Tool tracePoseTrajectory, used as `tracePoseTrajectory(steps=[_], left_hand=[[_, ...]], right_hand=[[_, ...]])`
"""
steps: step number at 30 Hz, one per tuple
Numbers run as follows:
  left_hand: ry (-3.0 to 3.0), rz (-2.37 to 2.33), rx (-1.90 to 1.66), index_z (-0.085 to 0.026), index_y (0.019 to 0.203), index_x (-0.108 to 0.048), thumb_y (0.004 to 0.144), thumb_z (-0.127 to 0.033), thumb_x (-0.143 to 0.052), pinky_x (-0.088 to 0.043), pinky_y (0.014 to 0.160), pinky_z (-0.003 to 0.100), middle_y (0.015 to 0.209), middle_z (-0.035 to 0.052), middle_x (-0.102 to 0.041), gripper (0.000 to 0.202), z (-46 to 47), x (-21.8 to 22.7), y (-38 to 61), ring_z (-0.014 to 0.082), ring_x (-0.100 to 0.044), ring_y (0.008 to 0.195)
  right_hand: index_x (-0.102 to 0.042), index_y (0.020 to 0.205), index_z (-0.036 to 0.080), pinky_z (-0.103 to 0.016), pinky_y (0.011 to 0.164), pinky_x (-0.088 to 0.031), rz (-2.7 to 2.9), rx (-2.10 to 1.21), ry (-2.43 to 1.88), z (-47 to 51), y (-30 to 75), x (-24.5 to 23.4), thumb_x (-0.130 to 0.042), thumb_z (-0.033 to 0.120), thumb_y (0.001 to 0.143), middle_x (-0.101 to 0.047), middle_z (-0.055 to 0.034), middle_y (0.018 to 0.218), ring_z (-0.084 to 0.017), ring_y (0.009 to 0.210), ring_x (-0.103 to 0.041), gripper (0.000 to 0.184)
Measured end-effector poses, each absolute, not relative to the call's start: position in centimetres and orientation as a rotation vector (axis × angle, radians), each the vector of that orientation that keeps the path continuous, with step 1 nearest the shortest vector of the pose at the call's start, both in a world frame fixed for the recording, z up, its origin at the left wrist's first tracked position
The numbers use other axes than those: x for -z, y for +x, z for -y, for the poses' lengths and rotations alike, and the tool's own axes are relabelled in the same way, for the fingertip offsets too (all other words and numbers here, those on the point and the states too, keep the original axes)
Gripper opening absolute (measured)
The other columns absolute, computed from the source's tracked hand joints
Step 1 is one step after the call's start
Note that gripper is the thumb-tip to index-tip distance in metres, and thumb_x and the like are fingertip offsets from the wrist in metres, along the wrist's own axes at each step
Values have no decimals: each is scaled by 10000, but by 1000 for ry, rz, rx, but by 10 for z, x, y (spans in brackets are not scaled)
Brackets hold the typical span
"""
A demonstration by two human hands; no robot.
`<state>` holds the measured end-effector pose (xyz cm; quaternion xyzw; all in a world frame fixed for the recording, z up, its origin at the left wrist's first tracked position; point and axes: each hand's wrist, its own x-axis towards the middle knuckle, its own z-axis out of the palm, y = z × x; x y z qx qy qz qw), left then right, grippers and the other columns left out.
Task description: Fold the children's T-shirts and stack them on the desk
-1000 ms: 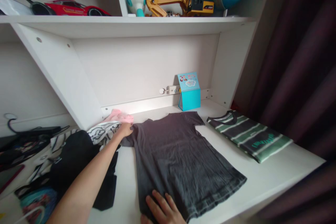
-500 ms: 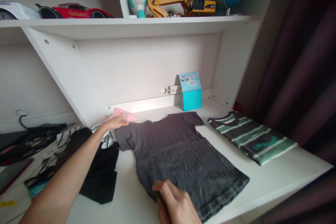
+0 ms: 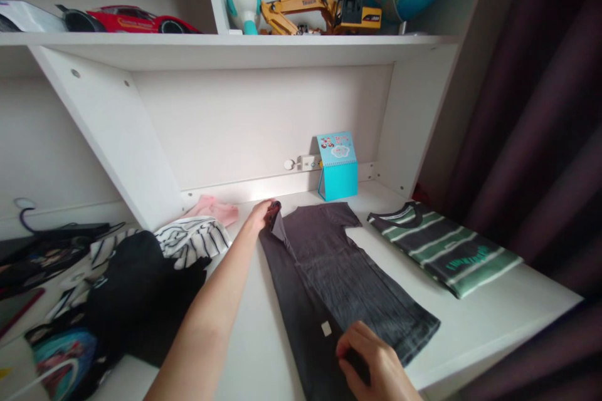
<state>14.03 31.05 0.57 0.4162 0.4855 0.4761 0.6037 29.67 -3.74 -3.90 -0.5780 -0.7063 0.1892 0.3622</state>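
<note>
Since the earlier frames, the left side of the dark grey T-shirt (image 3: 348, 288) is lying folded over toward the centre line, with its inner face and a small white label showing. The garment is lying lengthwise on the white desk (image 3: 493, 307), running from frame centre down to the lower centre.

The left hand (image 3: 262, 214), just above frame centre, is pinching the folded shoulder edge between closed fingers, holding the sleeve slightly raised. The right hand (image 3: 376, 366), at the bottom centre, is gripping the folded hem with its fingers curled tight around the fabric.

To the right of the T-shirt, apart from it, a folded green striped shirt (image 3: 442, 247) is lying flat. Behind it, a blue desk calendar (image 3: 337, 166) is standing against the back panel. At the lower left, a black garment (image 3: 136, 288), a black-and-white striped garment (image 3: 192, 239) and a pink cloth (image 3: 214, 208) are lying in a loose pile.
</note>
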Motion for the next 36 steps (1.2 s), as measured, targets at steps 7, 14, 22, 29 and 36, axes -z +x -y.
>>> tracePoseTrajectory(steps=[7, 14, 22, 29, 36], left_hand=[[1443, -1264, -1260, -178, 1089, -538, 801, -193, -492, -359, 973, 355, 1127, 93, -591, 292, -278, 25, 162, 203, -521, 1114], [2415, -1611, -531, -123, 1361, -341, 876, -454, -368, -180, 1059, 468, 1458, 173, -218, 588, -227, 50, 133, 322, -127, 1348], [2611, -1654, -188, -284, 1406, -241, 884, -577, -194, -136, 1041, 535, 1479, 118, -170, 601, -226, 50, 96, 288, -125, 1355], [2624, -1671, -210, -324, 1400, -244, 818, -693, -153, -122, 1029, 571, 1482, 97, -166, 695, -222, 50, 97, 308, -106, 1356], [2609, -1695, -220, -289, 1407, -238, 790, -723, -167, -108, 1022, 600, 1479, 105, -174, 758, -220, 50, 97, 315, -113, 1354]], right_hand=[[-606, 1051, 224, -234, 699, -523, 2001, 135, -1509, 40, 310, 44, -479, 235, 832, -585, -112, 1106, -178, 884, -624, 253], [-415, 1318, 139, -367, 890, -450, 2333, 584, -1106, 11, 266, 81, -411, 446, 876, -516, -142, 1274, -264, 1177, -472, 538], [-456, 1271, 283, -259, 859, -461, 2558, -53, -992, -14, 248, 45, -422, 353, 902, -575, -24, 1225, -173, 1100, -543, 377], [-548, 1126, 67, -419, 903, -412, 1706, -318, -2310, -153, 369, -30, -450, 264, 903, -563, -174, 1138, -244, 1059, -532, 313], [-516, 1146, 151, -386, 792, -485, 1472, -530, -2464, -191, 403, 6, -524, 330, 871, -545, -75, 1130, -182, 947, -564, 328]])
